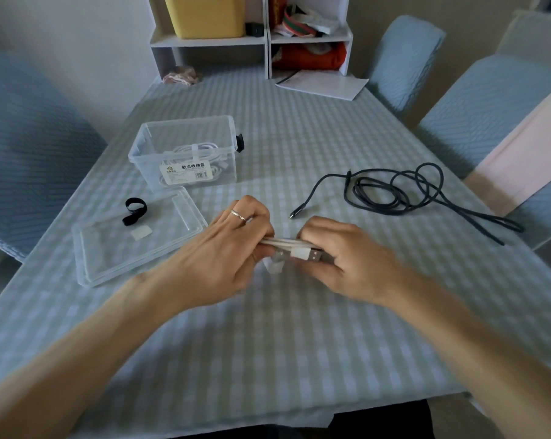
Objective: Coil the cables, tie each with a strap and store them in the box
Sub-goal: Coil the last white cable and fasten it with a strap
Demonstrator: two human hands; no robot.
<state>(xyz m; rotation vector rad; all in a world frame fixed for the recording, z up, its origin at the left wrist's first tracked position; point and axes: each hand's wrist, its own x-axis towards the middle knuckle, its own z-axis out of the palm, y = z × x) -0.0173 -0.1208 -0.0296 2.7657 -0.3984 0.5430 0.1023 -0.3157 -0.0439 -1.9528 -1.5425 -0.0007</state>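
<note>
Both hands grasp the coiled white cable (286, 245) lying left-to-right between them: left hand (226, 248) and right hand (340, 248) at its ends, strap (275, 264) dangling nearer the left.

Two hands show, the left hand (233, 245) and right hand (340, 251), sharing one white cable (286, 243). One dark cable (403, 191) lies far right; far left, one clear box (185, 153) holds white cables too tangled to count. Near left is one lid (90, 251), bearing one black strap (135, 210) and one white strap (141, 233).
</note>
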